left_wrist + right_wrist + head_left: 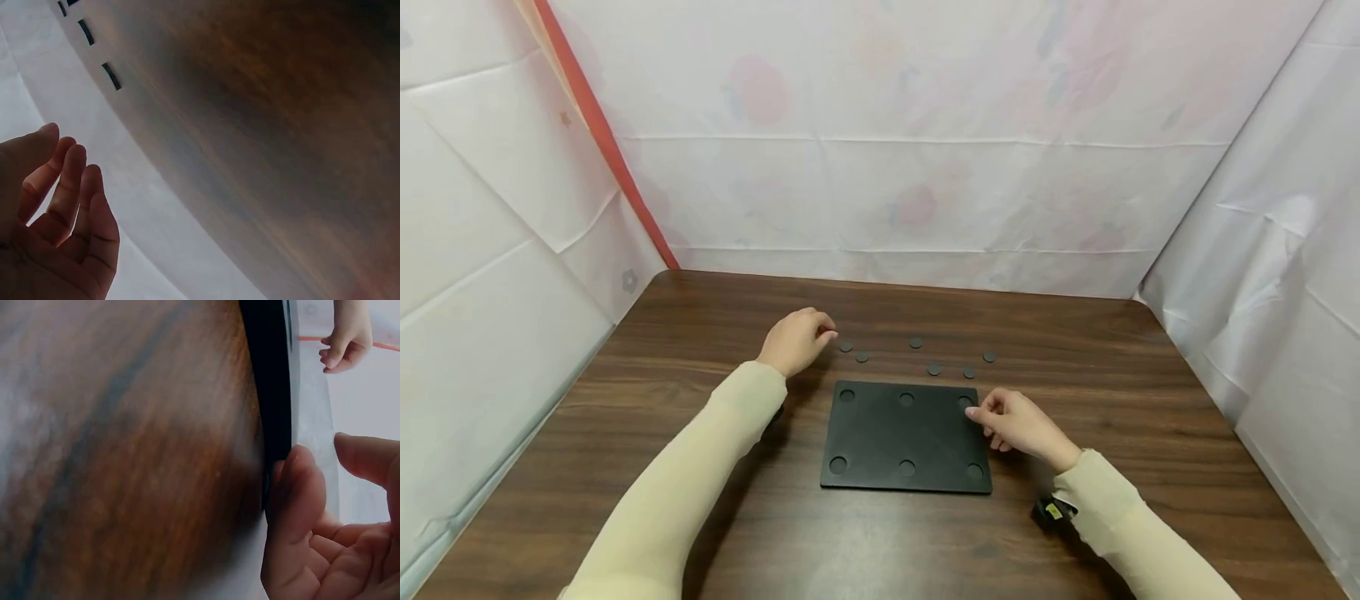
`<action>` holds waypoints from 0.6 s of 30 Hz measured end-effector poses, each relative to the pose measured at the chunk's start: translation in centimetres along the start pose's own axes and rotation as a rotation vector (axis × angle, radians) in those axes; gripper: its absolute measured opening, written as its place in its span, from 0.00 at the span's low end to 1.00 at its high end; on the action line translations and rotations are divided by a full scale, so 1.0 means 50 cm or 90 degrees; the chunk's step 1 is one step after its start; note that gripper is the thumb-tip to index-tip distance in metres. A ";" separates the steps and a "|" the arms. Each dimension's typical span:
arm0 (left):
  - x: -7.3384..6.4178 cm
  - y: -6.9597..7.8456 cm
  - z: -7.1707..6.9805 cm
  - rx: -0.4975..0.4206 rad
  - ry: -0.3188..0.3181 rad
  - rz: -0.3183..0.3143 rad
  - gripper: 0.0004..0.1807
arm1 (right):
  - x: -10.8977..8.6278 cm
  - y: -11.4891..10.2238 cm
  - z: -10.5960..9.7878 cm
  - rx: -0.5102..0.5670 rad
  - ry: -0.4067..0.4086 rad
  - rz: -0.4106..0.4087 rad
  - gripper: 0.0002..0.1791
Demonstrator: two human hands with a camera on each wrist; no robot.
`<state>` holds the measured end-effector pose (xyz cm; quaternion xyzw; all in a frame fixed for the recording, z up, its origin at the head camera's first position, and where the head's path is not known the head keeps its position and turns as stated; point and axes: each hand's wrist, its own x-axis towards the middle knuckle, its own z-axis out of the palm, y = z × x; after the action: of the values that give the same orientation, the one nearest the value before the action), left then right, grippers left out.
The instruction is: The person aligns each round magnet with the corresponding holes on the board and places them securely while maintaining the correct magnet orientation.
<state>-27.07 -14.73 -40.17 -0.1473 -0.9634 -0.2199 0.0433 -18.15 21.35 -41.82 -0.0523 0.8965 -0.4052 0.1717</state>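
Head view, board: a black board lies flat near the middle of the table, with six round recesses, three along its far edge and three along its near edge
Head view, discs: six small dark discs lie loose on the table just beyond the board's far edge, in an uneven row
Head view, left hand: the left hand hovers or rests beyond the board's far left corner, fingers loosely curled, fingertips just beside the leftmost disc; whether it pinches anything cannot be told
Head view, right hand: the right hand sits at the board's right edge, fingertips at the far right recess, fingers bent
Left wrist view: the left hand shows relaxed, slightly bent fingers holding nothing; three discs lie edge-on on the table beyond
Right wrist view: the right hand has a fingertip touching the board at its edge, thumb apart, nothing pinched; the left hand shows far off
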 end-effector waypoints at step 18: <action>0.037 0.003 0.017 0.028 -0.189 -0.055 0.20 | 0.017 0.007 0.014 -0.058 -0.017 0.012 0.16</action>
<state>-28.82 -13.73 -40.59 -0.1352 -0.9692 -0.1763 -0.1058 -18.67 20.89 -42.74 -0.0572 0.9121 -0.3616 0.1845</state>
